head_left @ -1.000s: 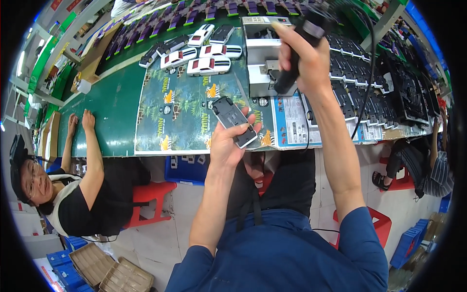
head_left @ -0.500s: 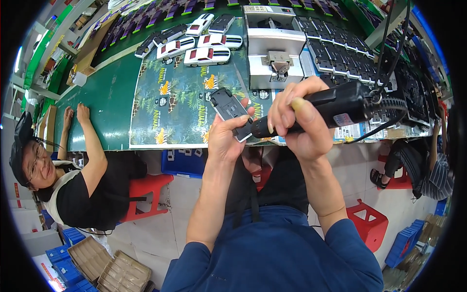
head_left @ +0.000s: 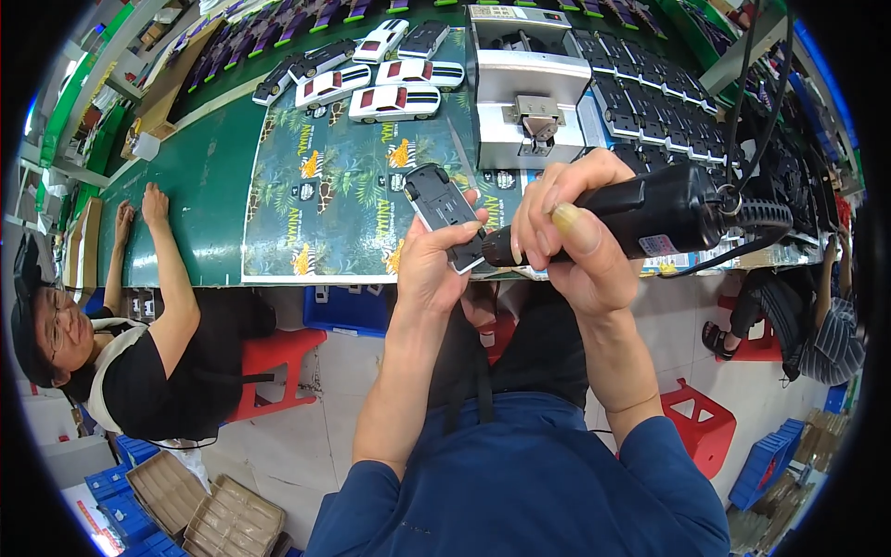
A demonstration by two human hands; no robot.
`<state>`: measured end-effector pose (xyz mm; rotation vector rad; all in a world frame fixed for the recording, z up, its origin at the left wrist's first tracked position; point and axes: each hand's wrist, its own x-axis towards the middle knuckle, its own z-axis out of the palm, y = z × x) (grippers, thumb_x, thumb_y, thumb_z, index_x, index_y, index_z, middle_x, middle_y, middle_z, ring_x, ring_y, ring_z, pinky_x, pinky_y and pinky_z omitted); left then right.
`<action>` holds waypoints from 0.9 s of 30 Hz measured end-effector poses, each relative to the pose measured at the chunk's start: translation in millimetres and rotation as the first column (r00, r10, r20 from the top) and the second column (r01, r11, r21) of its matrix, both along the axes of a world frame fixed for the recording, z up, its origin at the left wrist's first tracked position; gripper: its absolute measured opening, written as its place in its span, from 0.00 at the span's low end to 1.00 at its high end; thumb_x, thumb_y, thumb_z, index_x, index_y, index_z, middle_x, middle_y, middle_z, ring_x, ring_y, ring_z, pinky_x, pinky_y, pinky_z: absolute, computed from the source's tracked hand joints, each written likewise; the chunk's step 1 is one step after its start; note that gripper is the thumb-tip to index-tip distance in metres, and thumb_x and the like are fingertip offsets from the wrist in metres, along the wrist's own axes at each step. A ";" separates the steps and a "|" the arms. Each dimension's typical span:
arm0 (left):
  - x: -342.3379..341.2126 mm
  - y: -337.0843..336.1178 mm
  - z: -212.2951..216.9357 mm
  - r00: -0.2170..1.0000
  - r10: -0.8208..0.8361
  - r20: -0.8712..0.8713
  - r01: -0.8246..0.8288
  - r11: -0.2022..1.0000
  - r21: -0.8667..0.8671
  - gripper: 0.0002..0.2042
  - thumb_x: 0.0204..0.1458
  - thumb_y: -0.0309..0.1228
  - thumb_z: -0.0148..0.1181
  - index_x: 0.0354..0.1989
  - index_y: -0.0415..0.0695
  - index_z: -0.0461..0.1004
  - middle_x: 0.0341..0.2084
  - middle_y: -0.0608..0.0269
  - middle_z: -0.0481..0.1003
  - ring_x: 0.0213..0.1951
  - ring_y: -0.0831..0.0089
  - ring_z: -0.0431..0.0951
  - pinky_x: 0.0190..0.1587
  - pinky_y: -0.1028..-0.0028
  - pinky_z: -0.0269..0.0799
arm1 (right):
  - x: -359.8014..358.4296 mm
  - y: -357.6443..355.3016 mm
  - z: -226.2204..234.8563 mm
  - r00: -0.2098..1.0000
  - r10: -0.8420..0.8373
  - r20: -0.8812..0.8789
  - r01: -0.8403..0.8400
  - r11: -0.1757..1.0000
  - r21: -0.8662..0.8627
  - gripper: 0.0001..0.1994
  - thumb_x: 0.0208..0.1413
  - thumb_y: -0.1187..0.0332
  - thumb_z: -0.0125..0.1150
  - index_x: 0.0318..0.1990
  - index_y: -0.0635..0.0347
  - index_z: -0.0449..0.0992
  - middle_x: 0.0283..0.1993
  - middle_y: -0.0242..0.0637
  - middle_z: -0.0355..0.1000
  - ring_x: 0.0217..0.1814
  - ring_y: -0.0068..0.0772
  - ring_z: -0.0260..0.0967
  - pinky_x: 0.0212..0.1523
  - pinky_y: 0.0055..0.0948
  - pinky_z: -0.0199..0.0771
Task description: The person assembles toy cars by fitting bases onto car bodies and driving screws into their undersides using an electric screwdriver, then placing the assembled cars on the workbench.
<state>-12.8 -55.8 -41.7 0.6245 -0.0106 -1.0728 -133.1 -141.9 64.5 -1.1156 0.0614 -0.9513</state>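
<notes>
My left hand [head_left: 436,255] grips a toy car [head_left: 439,206] by its near end, its black underside facing up. Wrapped around a black electric screwdriver [head_left: 650,213] is my right hand [head_left: 580,223]. The tool lies nearly level, and its tip end meets the near part of the car's underside; the bit itself is hard to make out. A coiled cable runs from the screwdriver's back end. Beyond my hands, several white toy cars [head_left: 394,103] with dark stripes rest on the printed sheet [head_left: 325,213], along with a few turned underside up.
A metal box fixture [head_left: 529,93] stands at the back centre. Rows of black car undersides [head_left: 650,102] fill the right. Black cables hang down at the right. A co-worker [head_left: 139,343] sits at the left, hands on the green table [head_left: 200,195]. A blue crate [head_left: 345,311] is below the edge.
The screwdriver's back end has shifted slightly right and its cable has swung. The car stays in my left hand, almost unmoved. The co-worker has moved a little.
</notes>
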 end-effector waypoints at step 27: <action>6.9 1.2 -5.9 0.954 -0.067 -0.292 0.086 0.995 0.055 0.15 0.59 0.27 0.57 0.54 0.44 0.65 0.46 0.58 0.76 0.43 0.66 0.78 0.39 0.59 0.78 | 9.5 -6.3 -10.0 0.975 0.211 -0.068 -0.222 0.931 -0.290 0.19 0.41 0.65 0.78 0.28 0.61 0.68 0.18 0.31 0.65 0.15 0.21 0.60 0.19 0.22 0.65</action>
